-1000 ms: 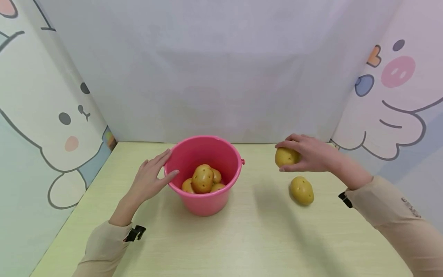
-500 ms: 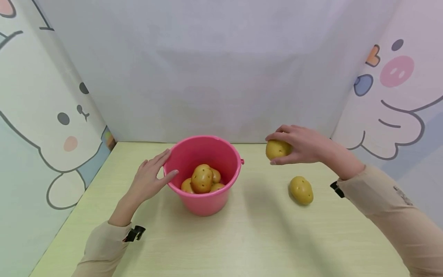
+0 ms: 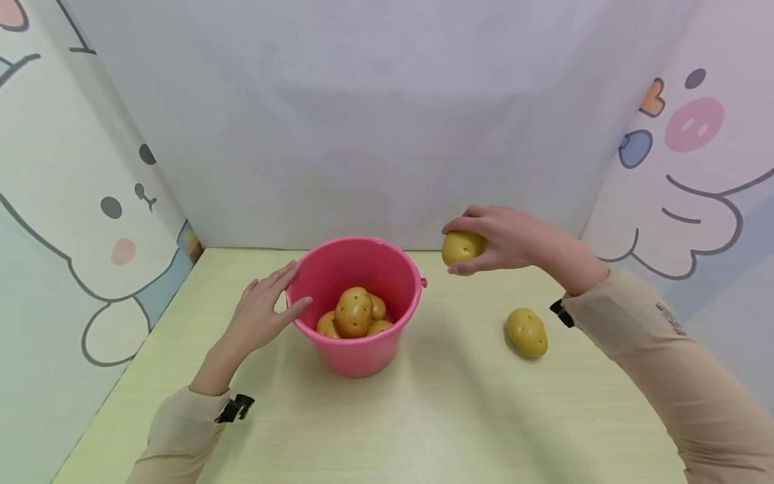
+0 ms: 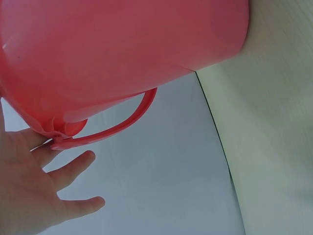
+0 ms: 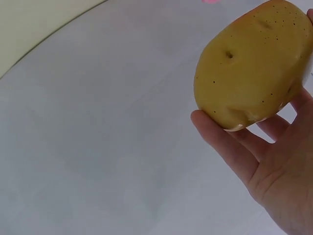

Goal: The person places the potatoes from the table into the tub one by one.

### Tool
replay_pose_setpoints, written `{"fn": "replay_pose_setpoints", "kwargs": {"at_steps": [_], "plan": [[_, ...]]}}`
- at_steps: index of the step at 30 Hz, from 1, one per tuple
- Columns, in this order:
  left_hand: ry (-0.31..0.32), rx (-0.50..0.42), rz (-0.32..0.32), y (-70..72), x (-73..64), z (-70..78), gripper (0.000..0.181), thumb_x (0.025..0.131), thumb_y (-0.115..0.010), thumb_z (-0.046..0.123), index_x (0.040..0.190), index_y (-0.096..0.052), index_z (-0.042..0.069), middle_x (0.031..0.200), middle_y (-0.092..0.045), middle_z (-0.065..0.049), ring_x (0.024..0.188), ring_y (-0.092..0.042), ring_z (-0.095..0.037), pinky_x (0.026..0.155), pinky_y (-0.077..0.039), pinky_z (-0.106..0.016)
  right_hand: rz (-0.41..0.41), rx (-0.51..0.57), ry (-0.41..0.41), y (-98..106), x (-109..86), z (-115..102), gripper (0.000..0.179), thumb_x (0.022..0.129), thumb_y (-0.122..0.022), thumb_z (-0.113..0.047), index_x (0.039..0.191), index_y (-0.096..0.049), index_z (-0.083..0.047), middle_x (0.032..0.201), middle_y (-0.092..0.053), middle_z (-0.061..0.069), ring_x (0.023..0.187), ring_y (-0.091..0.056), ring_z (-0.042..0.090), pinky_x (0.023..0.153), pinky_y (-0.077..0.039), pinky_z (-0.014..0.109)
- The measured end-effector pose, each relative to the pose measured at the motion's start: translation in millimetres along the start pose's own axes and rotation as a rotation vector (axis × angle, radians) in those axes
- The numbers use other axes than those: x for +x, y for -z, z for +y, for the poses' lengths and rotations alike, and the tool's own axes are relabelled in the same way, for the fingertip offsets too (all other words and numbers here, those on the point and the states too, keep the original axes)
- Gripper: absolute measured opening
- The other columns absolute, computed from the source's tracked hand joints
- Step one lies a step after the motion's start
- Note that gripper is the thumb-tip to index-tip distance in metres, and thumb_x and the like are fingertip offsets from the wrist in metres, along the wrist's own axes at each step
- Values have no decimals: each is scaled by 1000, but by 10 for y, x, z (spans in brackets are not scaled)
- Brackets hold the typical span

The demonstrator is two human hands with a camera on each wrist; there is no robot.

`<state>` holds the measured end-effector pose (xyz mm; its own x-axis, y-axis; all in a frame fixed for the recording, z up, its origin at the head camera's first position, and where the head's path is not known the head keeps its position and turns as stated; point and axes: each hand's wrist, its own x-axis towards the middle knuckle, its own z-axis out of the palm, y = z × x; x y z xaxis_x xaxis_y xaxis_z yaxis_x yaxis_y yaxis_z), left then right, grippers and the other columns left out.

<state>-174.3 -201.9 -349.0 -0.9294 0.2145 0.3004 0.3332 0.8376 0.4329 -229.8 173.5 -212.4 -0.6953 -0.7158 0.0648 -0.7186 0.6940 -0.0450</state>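
Note:
A pink bucket (image 3: 357, 356) stands on the table with several yellow-brown potatoes (image 3: 353, 312) inside. My left hand (image 3: 256, 312) rests against the bucket's left rim, its thumb reaching over the edge. In the left wrist view the fingers of my left hand (image 4: 34, 181) are spread, some touching the rim near the end of the bucket's handle (image 4: 117, 128). Raised to the right of the bucket, my right hand (image 3: 502, 235) grips a potato (image 3: 462, 248) between thumb and fingers. The right wrist view shows this potato (image 5: 249, 68) close up, its far end partly cut off.
Another potato (image 3: 527, 333) lies on the pale wooden table (image 3: 423, 423), right of the bucket. A white cloth wall (image 3: 387, 134) closes off the back. Cartoon-printed panels (image 3: 109, 235) stand at both sides.
My right hand has moved left and up, carrying the potato toward the bucket. My left hand, the bucket and the potato on the table have stayed in place.

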Motion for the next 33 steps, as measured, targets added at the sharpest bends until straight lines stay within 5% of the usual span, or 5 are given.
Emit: {"fn": "replay_pose_setpoints", "kwargs": {"at_steps": [33], "plan": [[0, -7, 0, 5, 2, -12, 69, 82, -57, 42, 137, -32, 7, 136, -34, -15, 118, -33, -36, 94, -15, -61, -112, 132, -50, 72, 690, -553, 55, 70, -62, -55, 117, -50, -28, 97, -47, -5, 84, -46, 11, 63, -44, 26]]}}
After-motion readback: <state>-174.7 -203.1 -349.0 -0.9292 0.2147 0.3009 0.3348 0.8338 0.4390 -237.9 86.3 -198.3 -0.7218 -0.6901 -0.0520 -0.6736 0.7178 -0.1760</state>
